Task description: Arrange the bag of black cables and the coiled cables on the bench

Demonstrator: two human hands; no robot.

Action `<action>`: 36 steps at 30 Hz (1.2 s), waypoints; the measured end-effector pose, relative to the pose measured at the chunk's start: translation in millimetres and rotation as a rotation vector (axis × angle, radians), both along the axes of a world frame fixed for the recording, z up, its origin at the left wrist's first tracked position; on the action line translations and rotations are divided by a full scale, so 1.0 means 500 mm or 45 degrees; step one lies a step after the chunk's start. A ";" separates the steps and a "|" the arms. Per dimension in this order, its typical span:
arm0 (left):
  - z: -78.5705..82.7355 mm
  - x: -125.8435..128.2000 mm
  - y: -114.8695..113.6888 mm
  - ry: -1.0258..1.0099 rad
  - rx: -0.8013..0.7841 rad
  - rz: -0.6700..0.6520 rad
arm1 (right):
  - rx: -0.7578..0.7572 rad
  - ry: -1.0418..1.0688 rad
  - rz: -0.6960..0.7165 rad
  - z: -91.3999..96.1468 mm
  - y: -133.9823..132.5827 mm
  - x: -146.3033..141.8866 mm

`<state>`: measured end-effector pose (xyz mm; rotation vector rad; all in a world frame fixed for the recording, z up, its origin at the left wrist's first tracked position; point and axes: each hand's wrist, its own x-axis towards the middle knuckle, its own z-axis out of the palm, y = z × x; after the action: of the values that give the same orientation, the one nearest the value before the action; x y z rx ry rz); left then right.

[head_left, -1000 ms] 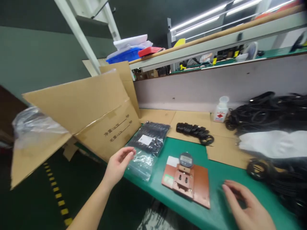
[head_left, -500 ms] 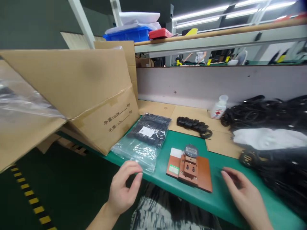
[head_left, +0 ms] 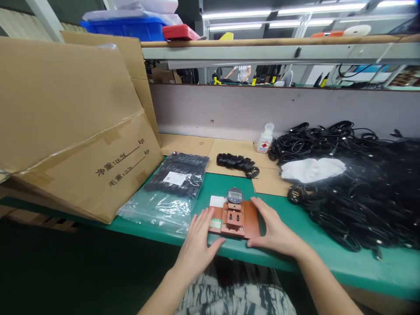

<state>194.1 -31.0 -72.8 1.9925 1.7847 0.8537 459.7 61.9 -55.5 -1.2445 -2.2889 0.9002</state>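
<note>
A reddish-brown gauge fixture with a flat base (head_left: 251,218) lies near the front edge of the green bench, its round digital dial (head_left: 234,195) on top reading zeros. My left hand (head_left: 201,240) is at its left edge, fingers stretched out and thumb spread along the front. On the opposite side, my right hand (head_left: 274,229) is at the right edge, thumb and fingers wide apart. Both hands appear to touch the base without closing round it. Left of the fixture lies a clear plastic bag (head_left: 157,209) with bundled black cables and a white label.
A large open cardboard box (head_left: 127,170) tilts at the left. Behind the fixture, a black cable bundle (head_left: 234,162) lies on cardboard near a white bottle (head_left: 265,139). Black coiled cables (head_left: 341,214) pile up at right, with white gloves (head_left: 311,169) on them. A shelf (head_left: 262,52) spans above.
Both hands have come inward from either side to the gauge fixture's edges; the left has unfolded from a curl. The view has swung to the right.
</note>
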 end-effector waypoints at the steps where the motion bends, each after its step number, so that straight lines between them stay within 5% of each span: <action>1: -0.003 0.000 0.003 -0.022 0.022 0.033 | 0.010 0.007 0.029 0.001 0.005 -0.003; 11: -0.008 0.033 0.011 -0.143 0.107 0.051 | 0.270 -0.042 0.127 0.009 -0.004 0.035; 18: -0.019 0.047 0.013 -0.087 0.140 0.067 | 0.208 -0.011 0.088 -0.019 -0.005 0.053; 25: 0.022 0.014 0.021 -0.145 -0.050 -0.001 | -0.101 0.094 -0.022 -0.012 0.000 0.059; 29: 0.030 0.002 0.034 -0.275 -0.009 0.117 | -0.064 0.381 -0.292 0.002 0.075 0.037; 36: -0.001 0.023 0.029 0.120 0.532 0.120 | 0.188 0.308 -0.586 0.006 0.302 -0.064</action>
<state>205.4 -16.4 -73.2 2.2428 1.8857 1.2704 427.8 212.8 -52.7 -1.4257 -1.7441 0.6588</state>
